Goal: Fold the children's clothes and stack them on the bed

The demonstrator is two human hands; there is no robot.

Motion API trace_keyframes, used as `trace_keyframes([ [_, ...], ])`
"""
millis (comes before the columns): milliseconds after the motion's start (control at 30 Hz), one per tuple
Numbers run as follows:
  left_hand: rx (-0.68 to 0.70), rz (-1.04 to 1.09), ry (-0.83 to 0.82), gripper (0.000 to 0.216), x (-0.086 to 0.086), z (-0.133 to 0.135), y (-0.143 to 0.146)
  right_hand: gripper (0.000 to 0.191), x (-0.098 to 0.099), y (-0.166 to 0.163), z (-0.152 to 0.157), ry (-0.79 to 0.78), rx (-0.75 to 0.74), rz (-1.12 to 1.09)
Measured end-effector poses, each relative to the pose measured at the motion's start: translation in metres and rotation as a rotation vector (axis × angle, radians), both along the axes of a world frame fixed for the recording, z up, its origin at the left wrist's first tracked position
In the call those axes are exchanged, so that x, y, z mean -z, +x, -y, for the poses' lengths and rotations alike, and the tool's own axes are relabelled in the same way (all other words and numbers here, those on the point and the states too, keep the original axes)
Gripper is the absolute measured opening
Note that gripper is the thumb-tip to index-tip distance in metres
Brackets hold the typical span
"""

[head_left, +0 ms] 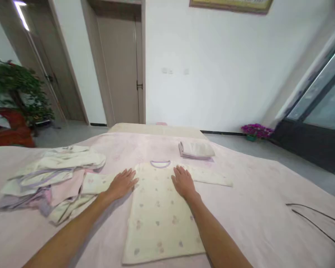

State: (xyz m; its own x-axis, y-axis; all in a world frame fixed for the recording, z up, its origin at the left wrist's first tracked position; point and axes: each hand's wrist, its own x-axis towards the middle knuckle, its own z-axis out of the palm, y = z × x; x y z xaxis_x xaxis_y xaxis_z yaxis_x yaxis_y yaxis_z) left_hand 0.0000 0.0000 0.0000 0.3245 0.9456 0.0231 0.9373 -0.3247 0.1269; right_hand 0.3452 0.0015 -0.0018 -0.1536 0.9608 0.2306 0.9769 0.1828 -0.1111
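From the head camera, we see a long-sleeved cream top (158, 216) spread flat on a pale pink sheet (251, 208), directly in front of us. Our left hand (123, 183) lies at its left shoulder and sleeve, our right hand (184, 182) at the right shoulder. The fingers of both are extended and released, palms down — we have nothing clenched.

The top looks light, soft and limp, thin enough to crease easily but in no way fragile; we judge it would drag rather than slide on the sheet. The shoulder seams and the two corners of the hem (159, 258) look like the best places to pinch, since a hold in the middle would bunch it.

The purple-edged neckline (160, 164) points away from us and the hem lies towards us, so the long axis runs near to far. The right sleeve (213, 176) stretches out sideways; the left one reaches towards a rumpled clothes pile (64, 186). Beyond the right sleeve sits a folded garment (197, 150) — apart from our hands.
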Motion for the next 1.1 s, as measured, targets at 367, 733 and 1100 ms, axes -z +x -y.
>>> trace_keyframes([
  [367, -0.041, -0.013, 0.035, 0.063, 0.003, -0.023, -0.017, 0.054, -0.004, 0.0, 0.002, -0.015, -0.009, -0.021],
  [733, -0.244, -0.185, 0.113, 0.061, 0.005, -0.015, -0.06, 0.054, -0.003, 0.001, 0.002, 0.004, -0.013, -0.039],
  [1100, -0.171, -0.374, 0.181, 0.029, -0.058, 0.017, -0.095, 0.053, -0.003, 0.0, 0.002, 0.003, -0.006, -0.04],
])
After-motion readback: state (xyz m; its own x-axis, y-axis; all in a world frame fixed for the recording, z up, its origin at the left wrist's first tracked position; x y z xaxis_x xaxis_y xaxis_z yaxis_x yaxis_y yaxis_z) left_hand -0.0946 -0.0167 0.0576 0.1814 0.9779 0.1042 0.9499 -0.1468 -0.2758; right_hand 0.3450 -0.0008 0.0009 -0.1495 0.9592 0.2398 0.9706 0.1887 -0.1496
